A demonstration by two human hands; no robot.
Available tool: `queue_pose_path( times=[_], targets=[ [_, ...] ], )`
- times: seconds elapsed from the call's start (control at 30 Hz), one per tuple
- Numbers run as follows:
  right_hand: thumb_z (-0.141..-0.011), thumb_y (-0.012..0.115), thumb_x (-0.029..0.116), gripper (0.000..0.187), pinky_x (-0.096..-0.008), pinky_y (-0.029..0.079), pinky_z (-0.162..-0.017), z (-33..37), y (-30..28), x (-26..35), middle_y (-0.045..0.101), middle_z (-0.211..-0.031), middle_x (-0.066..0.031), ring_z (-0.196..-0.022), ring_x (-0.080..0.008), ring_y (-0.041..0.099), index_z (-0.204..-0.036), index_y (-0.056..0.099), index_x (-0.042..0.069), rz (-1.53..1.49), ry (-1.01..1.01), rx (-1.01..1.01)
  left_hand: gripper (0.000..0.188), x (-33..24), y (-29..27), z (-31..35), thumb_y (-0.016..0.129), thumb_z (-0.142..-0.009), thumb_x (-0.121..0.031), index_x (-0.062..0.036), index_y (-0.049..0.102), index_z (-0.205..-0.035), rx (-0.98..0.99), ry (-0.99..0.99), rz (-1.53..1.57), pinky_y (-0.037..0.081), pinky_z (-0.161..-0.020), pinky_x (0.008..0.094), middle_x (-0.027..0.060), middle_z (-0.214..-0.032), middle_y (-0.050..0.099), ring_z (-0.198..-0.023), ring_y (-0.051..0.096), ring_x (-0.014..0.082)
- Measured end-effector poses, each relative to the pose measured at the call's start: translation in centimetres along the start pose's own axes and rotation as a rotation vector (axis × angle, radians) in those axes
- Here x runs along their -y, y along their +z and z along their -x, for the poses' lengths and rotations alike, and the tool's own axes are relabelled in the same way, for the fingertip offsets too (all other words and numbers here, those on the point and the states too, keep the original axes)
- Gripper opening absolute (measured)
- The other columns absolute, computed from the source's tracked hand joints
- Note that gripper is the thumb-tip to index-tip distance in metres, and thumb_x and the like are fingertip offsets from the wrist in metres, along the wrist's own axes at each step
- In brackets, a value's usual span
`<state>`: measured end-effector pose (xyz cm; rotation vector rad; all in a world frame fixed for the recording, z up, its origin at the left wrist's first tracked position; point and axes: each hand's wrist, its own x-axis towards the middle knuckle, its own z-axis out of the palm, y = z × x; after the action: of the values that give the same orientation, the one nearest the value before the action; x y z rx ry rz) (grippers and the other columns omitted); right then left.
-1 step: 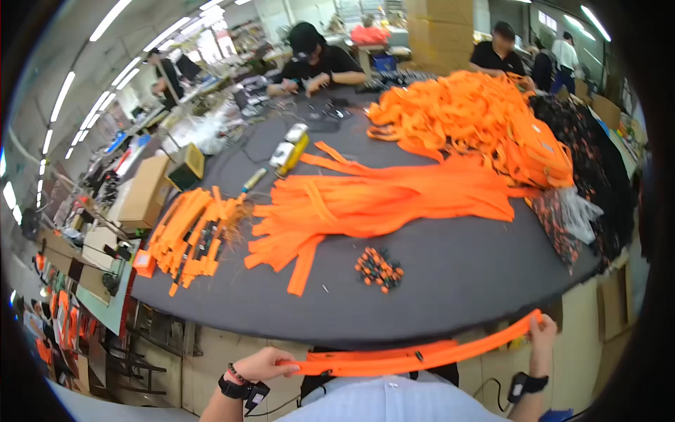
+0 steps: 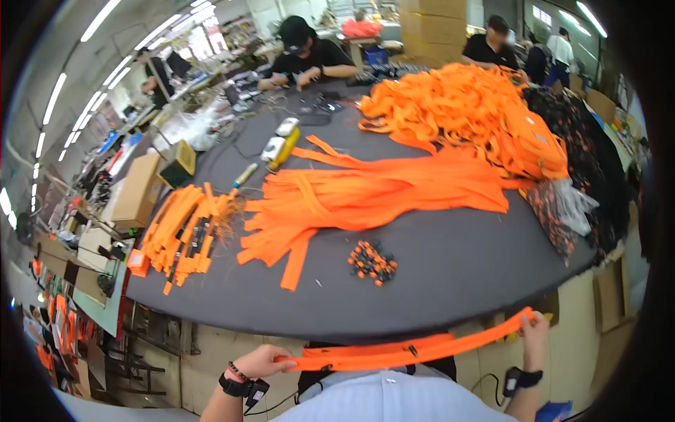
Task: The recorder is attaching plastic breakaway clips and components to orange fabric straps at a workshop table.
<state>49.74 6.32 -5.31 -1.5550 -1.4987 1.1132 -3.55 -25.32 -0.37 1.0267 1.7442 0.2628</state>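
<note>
A long orange zipper [image 2: 450,348] stretches across my lap, just off the table's near edge, with small black pieces like sliders on it. Its left end is pinched by my left hand [image 2: 261,361]; my right hand [image 2: 536,326] grips the other end, held higher. Part of the strip doubles back behind the front length. On the table ahead lies a small pile of orange and black pieces [image 2: 373,263], too small to make out. Beyond it, long orange strips [image 2: 365,193] are spread in a flat bundle.
Shorter orange strips [image 2: 184,228] lie left on the dark table [image 2: 450,274]. A large orange heap [image 2: 450,105] rises at the back right, near a clear bag [image 2: 573,207]. A yellow and white device [image 2: 281,144] and a cardboard box [image 2: 137,190] stand further left. Co-workers sit across.
The whole view has shifted slightly, so the table appears a little further left and higher. Both hands keep their hold on the zipper, with almost no other difference.
</note>
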Motion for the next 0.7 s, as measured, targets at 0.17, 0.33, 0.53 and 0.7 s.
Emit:
queue_pose_path(
  times=[0.17, 0.33, 0.53, 0.7],
  targets=[
    [-0.089, 0.063, 0.010, 0.012, -0.0228, 0.048, -0.058, 0.9, 1.6, -1.2, 0.063, -0.078, -0.0050, -0.065, -0.0092, 0.060, -0.092, 0.060, -0.001, 0.515, -0.368, -0.091, 0.040, 4.4, 3.5, -1.7, 0.065, -0.086, -0.035, -0.0019, 0.067, -0.109, -0.368, 0.060, -0.507, 0.050, -0.085, 0.0374, 0.0182, -0.101, 0.068, -0.095, 0.065, 0.0331],
    [-0.090, 0.061, 0.011, 0.014, -0.0231, 0.051, -0.062, -1.2, 5.0, 12.8, 0.065, -0.083, -0.0079, -0.072, -0.0120, 0.063, -0.098, 0.061, -0.001, 0.012, -0.024, 0.296, 0.030, -5.1, -1.5, -0.5, 0.065, -0.088, -0.024, -0.0018, 0.066, -0.107, -0.101, 0.380, -0.106, 0.051, -0.083, 0.0345, 0.0153, -0.098, 0.069, -0.093, 0.066, 0.0279],
    [-0.094, 0.059, 0.017, 0.018, -0.0216, 0.047, -0.060, -6.6, 14.6, 21.6, 0.063, -0.087, -0.0052, -0.071, -0.0104, 0.059, -0.102, 0.060, 0.001, -0.548, 0.007, 0.826, 0.014, -16.0, -8.1, -8.4, 0.062, -0.085, -0.006, -0.0012, 0.065, -0.098, -0.639, 0.768, -0.276, 0.051, -0.077, 0.0345, 0.0124, -0.091, 0.064, -0.085, 0.063, 0.0267],
    [-0.093, 0.060, 0.018, 0.014, -0.0178, 0.047, -0.058, -13.4, 25.9, 20.4, 0.064, -0.089, -0.0025, -0.075, -0.0082, 0.060, -0.098, 0.062, 0.005, -0.926, 0.419, 1.228, 0.013, -18.1, -12.5, -19.5, 0.064, -0.082, -0.011, -0.0028, 0.063, -0.091, -0.868, 0.816, -0.707, 0.050, -0.080, 0.0382, 0.0112, -0.091, 0.061, -0.091, 0.059, 0.0313]
  ],
)
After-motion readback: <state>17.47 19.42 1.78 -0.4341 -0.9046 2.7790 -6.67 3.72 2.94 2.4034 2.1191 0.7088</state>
